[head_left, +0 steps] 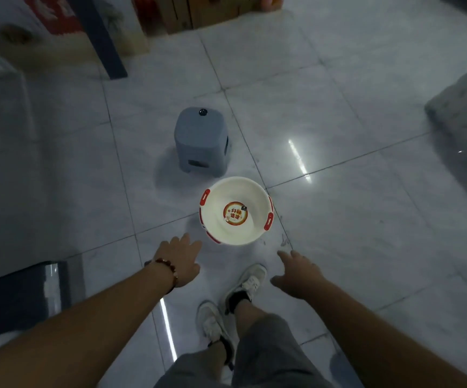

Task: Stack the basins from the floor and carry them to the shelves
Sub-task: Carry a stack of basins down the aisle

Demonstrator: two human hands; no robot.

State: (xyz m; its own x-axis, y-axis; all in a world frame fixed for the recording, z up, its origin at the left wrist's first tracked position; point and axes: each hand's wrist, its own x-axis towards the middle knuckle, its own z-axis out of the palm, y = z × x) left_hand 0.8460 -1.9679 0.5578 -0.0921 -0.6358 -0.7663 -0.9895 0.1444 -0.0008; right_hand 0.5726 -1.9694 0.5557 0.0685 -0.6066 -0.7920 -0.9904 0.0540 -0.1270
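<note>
1. I see the white basin [236, 210] standing upright on the tiled floor [352, 121], just near of a grey plastic stool [202, 141] and just far of my feet. It looks like more than one basin nested already, since a second red-trimmed rim shows at its near-left edge, but I cannot be sure.
2. My left hand [180, 260] hangs near the basin's near-left side, fingers spread and straight, holding nothing. A beaded bracelet [168, 268] sits on that wrist.
3. My right hand [296, 271] is near the basin's near-right side, fingers loosely extended, also holding nothing. Neither hand touches the basin.
4. I judge the basin to be thin moulded plastic: light, fairly stiff at the rim, a little springy in the wall, smooth and likely slippery inside.
5. The red handle tabs [268, 221] on the rim look like the best hold. I would take two opposite ones, one per hand, so it lifts level.
6. On the glossy floor it may slide if nudged from one side only.
7. Cardboard boxes [198, 9] stand far off.
</note>
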